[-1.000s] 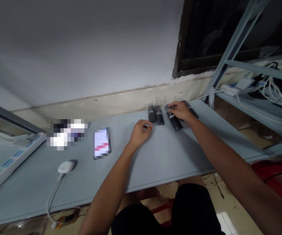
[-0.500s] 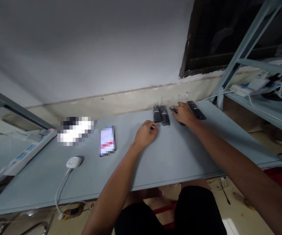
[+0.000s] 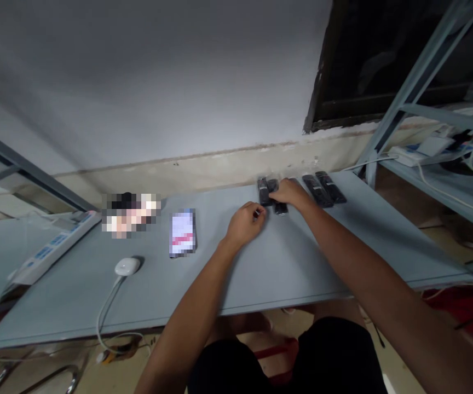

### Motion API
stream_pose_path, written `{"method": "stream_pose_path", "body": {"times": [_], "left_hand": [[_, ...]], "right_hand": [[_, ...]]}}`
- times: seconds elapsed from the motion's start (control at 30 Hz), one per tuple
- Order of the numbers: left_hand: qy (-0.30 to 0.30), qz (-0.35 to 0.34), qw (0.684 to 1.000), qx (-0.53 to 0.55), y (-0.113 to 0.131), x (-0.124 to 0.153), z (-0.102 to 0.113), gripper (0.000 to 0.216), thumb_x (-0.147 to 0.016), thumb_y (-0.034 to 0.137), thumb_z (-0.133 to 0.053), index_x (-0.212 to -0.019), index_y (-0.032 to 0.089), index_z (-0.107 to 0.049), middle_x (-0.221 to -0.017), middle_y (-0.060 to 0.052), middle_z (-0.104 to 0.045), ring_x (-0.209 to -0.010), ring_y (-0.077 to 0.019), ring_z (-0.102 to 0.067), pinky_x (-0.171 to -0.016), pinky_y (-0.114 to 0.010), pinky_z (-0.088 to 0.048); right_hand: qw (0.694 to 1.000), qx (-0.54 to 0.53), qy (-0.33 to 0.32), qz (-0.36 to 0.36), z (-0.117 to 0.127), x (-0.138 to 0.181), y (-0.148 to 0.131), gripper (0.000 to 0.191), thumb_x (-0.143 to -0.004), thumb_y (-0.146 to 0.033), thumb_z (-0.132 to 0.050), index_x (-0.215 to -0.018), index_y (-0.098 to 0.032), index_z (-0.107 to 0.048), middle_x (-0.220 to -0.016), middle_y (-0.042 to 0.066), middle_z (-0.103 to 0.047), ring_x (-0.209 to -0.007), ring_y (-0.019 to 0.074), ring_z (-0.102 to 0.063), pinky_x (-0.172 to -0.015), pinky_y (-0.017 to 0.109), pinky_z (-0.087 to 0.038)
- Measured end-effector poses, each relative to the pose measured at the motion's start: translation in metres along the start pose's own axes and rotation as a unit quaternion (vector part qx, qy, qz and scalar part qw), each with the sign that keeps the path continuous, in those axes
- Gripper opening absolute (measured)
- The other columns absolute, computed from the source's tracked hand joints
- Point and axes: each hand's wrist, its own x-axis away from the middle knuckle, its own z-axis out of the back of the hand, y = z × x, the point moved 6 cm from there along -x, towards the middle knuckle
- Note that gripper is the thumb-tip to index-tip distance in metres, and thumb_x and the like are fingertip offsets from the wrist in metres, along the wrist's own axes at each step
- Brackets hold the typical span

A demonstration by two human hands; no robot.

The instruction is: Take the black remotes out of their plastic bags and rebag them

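Note:
Several slim black remote controls, apparently in clear plastic sleeves, lie near the back edge of the table. My right hand (image 3: pixel 289 192) has its fingers closed over one remote control (image 3: pixel 280 208), covering its upper middle. Just left of that lies another remote control (image 3: pixel 263 191), close beside it. To the right of my hand, two more lie side by side: a nearer remote control (image 3: pixel 317 190) and an outer remote control (image 3: pixel 330 187). My left hand (image 3: pixel 245 223) rests on the table in front of the left remote, its fingers curled and thumb meeting fingertip, with nothing visible in it.
A phone (image 3: pixel 182 232) with a lit, blurred screen lies on the blue-grey table (image 3: pixel 286 273). Left of it are a white puck-shaped device (image 3: pixel 127 266) on a cable, a pixelated object (image 3: pixel 132 215) and a power strip (image 3: pixel 58 249). A metal shelf (image 3: pixel 445 164) with cables stands right.
My right hand has moved left from a remote beside the right-hand one to the second remote from the left. The remote it covered now lies uncovered by the outer one. My left hand stays put.

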Motion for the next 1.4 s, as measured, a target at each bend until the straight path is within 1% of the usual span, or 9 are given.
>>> {"method": "stream_pose_path", "body": {"times": [0.23, 0.37, 0.47, 0.57, 0.63, 0.77, 0.9, 1.13, 1.4], "left_hand": [[0.004, 0.028, 0.999, 0.045, 0.000, -0.002, -0.001, 0.011, -0.095, 0.026, -0.061, -0.095, 0.020, -0.071, -0.099, -0.006, -0.075, -0.087, -0.0190, -0.068, -0.081, -0.032, -0.053], [0.012, 0.101, 0.981, 0.163, -0.009, -0.002, -0.007, 0.039, -0.090, 0.042, -0.076, -0.118, 0.017, -0.067, -0.117, -0.013, -0.074, -0.094, -0.0204, -0.071, -0.086, -0.035, -0.056], [0.010, 0.135, 0.957, 0.256, -0.014, -0.003, -0.010, 0.063, -0.081, 0.047, -0.086, -0.129, 0.015, -0.062, -0.118, -0.014, -0.072, -0.091, -0.0193, -0.071, -0.082, -0.033, -0.058], [0.051, 0.143, 0.933, 0.327, -0.021, -0.007, -0.002, 0.062, -0.079, 0.052, -0.087, -0.125, 0.015, -0.065, -0.101, -0.009, -0.073, -0.081, -0.0161, -0.069, -0.074, -0.030, -0.058], [0.129, 0.136, 0.916, 0.356, -0.028, -0.010, 0.013, 0.059, -0.079, 0.054, -0.085, -0.121, 0.016, -0.067, -0.095, -0.006, -0.073, -0.081, -0.0155, -0.069, -0.075, -0.029, -0.058], [0.299, 0.112, 0.875, 0.364, -0.040, -0.007, 0.047, 0.066, -0.078, 0.055, -0.087, -0.127, 0.016, -0.068, -0.091, -0.004, -0.074, -0.086, -0.0162, -0.072, -0.085, -0.033, -0.060], [0.380, 0.083, 0.839, 0.380, -0.036, -0.001, 0.066, 0.052, -0.082, 0.054, -0.084, -0.116, 0.016, -0.077, -0.107, -0.008, -0.077, -0.097, -0.0185, -0.073, -0.095, -0.038, -0.061], [0.390, 0.027, 0.861, 0.326, -0.011, 0.003, 0.084, 0.029, -0.083, 0.048, -0.085, -0.087, 0.020, -0.082, -0.090, -0.003, -0.075, -0.077, -0.0122, -0.066, -0.069, -0.023, -0.056], [0.352, 0.024, 0.827, 0.437, -0.012, -0.005, 0.085, 0.041, -0.075, 0.054, -0.089, -0.099, 0.026, -0.070, -0.102, -0.002, -0.073, -0.094, -0.0166, -0.072, -0.082, -0.032, -0.062]], "right_hand": [[0.967, -0.244, -0.054, -0.042, -0.009, 0.011, 0.015, 0.012, -0.079, -0.029, -0.072, -0.081, -0.017, -0.069, -0.068, 0.006, -0.065, -0.064, 0.0198, -0.063, -0.052, 0.027, -0.039], [0.850, -0.525, -0.047, -0.021, -0.013, 0.028, 0.021, 0.029, -0.073, -0.031, -0.082, -0.092, -0.022, -0.061, -0.069, -0.004, -0.059, -0.055, 0.0117, -0.051, -0.044, 0.021, -0.027], [0.758, -0.652, -0.019, 0.028, -0.011, 0.041, 0.022, 0.045, -0.067, -0.040, -0.091, -0.095, -0.024, -0.060, -0.082, -0.005, -0.065, -0.063, 0.0101, -0.057, -0.047, 0.018, -0.035], [0.719, -0.693, -0.025, 0.028, -0.016, 0.050, 0.023, 0.050, -0.065, -0.046, -0.094, -0.096, -0.025, -0.061, -0.090, -0.004, -0.070, -0.072, 0.0118, -0.066, -0.054, 0.019, -0.045], [0.699, -0.713, -0.060, 0.012, -0.020, 0.051, 0.025, 0.045, -0.072, -0.050, -0.090, -0.098, -0.026, -0.062, -0.095, 0.000, -0.074, -0.079, 0.0152, -0.072, -0.056, 0.020, -0.049], [0.712, -0.699, -0.064, -0.005, -0.013, 0.049, 0.038, 0.038, -0.094, -0.062, -0.063, -0.102, -0.025, -0.062, -0.108, 0.007, -0.077, -0.100, 0.0222, -0.077, -0.061, 0.024, -0.057], [0.725, -0.679, -0.114, -0.005, -0.010, 0.051, 0.041, 0.042, -0.105, -0.058, -0.043, -0.110, -0.022, -0.065, -0.114, 0.012, -0.078, -0.106, 0.0229, -0.077, -0.073, 0.028, -0.062], [0.663, -0.709, -0.237, -0.030, -0.030, 0.062, 0.032, 0.027, -0.106, -0.038, -0.050, -0.116, -0.020, -0.068, -0.094, 0.009, -0.080, -0.081, 0.0187, -0.079, -0.069, 0.025, -0.062], [0.663, -0.687, -0.296, 0.022, -0.029, 0.065, 0.032, 0.028, -0.103, -0.034, -0.057, -0.126, -0.020, -0.067, -0.119, 0.013, -0.079, -0.099, 0.0237, -0.081, -0.074, 0.027, -0.067]]}}
